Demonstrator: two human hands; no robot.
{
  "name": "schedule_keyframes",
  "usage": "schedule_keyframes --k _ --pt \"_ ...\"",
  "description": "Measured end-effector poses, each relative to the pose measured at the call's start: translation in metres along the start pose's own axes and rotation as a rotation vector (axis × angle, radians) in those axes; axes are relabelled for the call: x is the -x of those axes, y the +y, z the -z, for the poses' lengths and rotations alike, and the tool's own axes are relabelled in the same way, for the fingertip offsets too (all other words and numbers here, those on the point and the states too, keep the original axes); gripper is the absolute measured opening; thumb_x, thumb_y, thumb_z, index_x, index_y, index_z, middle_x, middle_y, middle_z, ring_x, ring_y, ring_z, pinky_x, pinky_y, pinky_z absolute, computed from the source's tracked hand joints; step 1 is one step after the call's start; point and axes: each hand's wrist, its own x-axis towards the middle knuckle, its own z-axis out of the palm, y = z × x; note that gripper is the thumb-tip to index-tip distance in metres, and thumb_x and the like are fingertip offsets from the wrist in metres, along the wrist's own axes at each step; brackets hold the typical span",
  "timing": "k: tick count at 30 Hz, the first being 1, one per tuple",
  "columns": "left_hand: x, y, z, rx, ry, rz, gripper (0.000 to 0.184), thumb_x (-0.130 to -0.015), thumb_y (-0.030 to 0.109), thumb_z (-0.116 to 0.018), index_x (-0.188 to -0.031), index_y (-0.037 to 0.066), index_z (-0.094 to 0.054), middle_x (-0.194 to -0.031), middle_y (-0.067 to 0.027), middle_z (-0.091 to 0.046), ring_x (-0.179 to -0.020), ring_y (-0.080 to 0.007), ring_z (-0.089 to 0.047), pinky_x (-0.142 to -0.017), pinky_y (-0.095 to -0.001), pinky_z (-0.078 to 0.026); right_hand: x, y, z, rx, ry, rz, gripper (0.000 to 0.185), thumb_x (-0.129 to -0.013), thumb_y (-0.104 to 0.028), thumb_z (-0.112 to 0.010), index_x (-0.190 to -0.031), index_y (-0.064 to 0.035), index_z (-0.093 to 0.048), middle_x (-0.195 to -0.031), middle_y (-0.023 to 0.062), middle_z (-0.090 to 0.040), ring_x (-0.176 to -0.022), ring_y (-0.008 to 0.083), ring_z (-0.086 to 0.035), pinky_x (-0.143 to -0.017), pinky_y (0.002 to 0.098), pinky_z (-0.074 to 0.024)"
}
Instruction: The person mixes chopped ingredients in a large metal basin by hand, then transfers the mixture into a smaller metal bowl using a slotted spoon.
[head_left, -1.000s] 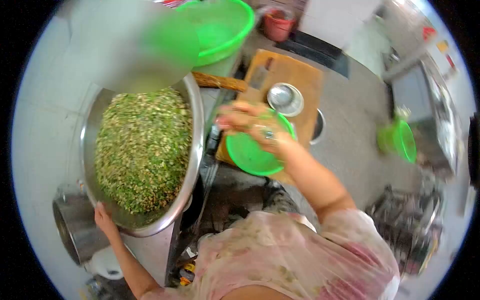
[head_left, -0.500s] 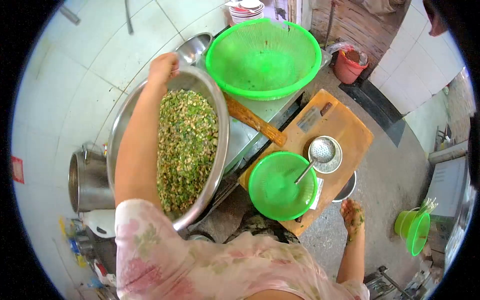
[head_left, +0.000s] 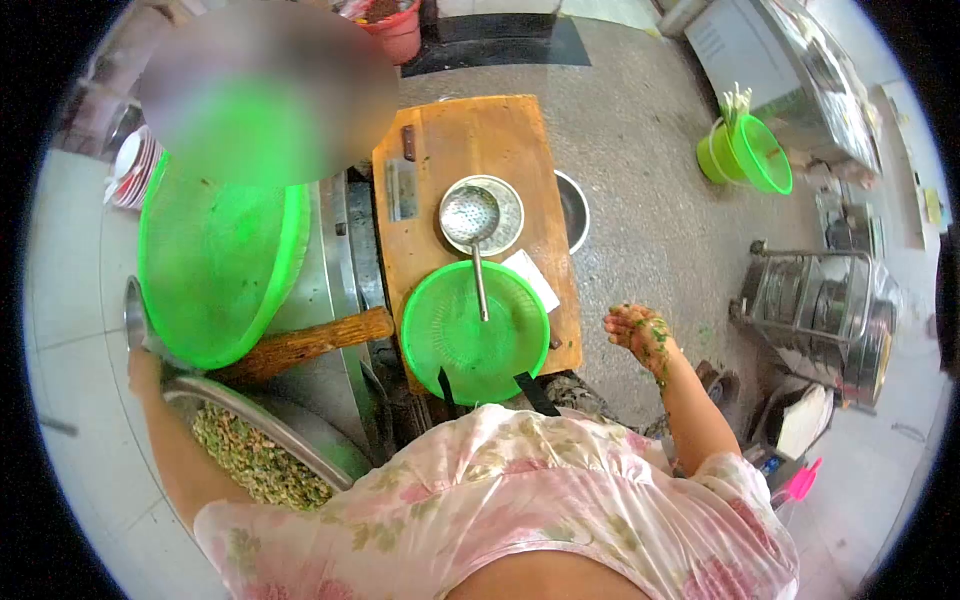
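Head view, seen from my remote post: a person in a floral top (head_left: 500,470) spreads both arms, the left hand (head_left: 146,372) reaching to a small metal bowl (head_left: 133,308) at far left. The hand overlaps the bowl's lower end; I cannot tell whether it grasps the bowl or only touches it. Out to the other side, the right hand (head_left: 641,335) holds nothing, fingers loosely extended, green flecks clinging to hand and wrist. Beside the left forearm, a large steel basin (head_left: 285,437) contains a chopped green-and-pale mixture (head_left: 258,462), partly covered from my view by the arm and clothing. A brown length of wood (head_left: 320,343) lies between that basin and a large green colander (head_left: 222,265) on the steel surface (head_left: 331,265); a blur hides the colander's upper part. To the right, a wooden board (head_left: 480,130) carries a cleaver (head_left: 402,192), a smaller green basket (head_left: 445,330) and a pale round dish (head_left: 511,215) with a perforated ladle (head_left: 468,212) in it, handle extending over the basket
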Motion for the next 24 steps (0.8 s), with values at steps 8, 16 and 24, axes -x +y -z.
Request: schedule_keyframes --k 8,16,24 --pt "-0.066 -0.09 -0.009 0.716 -0.034 -0.058 0.035 -0.077 0.033 -0.059 -0.089 0.0 -0.057 -0.082 -0.0085 -0.058 -0.076 -0.0162 -0.051 -0.067 -0.0299 -0.041 -0.026 0.002 -0.031 0.19 -0.117 -0.031 0.021 -0.085 -0.022 -0.049 -0.091 -0.003 -0.053 -0.084 0.0096 -0.057 -0.076 0.0193 -0.056 -0.067 0.0311 -0.0464" --pt "0.027 -0.12 0.102 1.196 0.236 0.094 0.032 -0.078 0.03 -0.061 -0.095 0.003 -0.057 -0.092 -0.0043 -0.058 -0.084 -0.0143 -0.052 -0.075 -0.0259 -0.04 -0.185 0.037 -0.079 0.223 -0.329 -0.029 0.021 -0.083 -0.021 -0.051 -0.091 -0.0019 -0.052 -0.079 0.0089 -0.058 -0.068 0.0193 -0.056 -0.061 0.0297 -0.0487" --pt "0.311 -0.139 0.173 0.64 0.646 0.187 0.043 -0.082 0.026 -0.055 -0.114 -0.002 -0.048 -0.112 -0.0131 -0.051 -0.103 -0.0196 -0.047 -0.091 -0.0305 -0.032 -0.344 0.108 -0.127 1.023 -0.196 0.112 0.029 -0.078 -0.029 -0.057 -0.095 -0.005 -0.056 -0.082 0.0091 -0.059 -0.067 0.0192 -0.055 -0.059 0.0323 -0.0456"
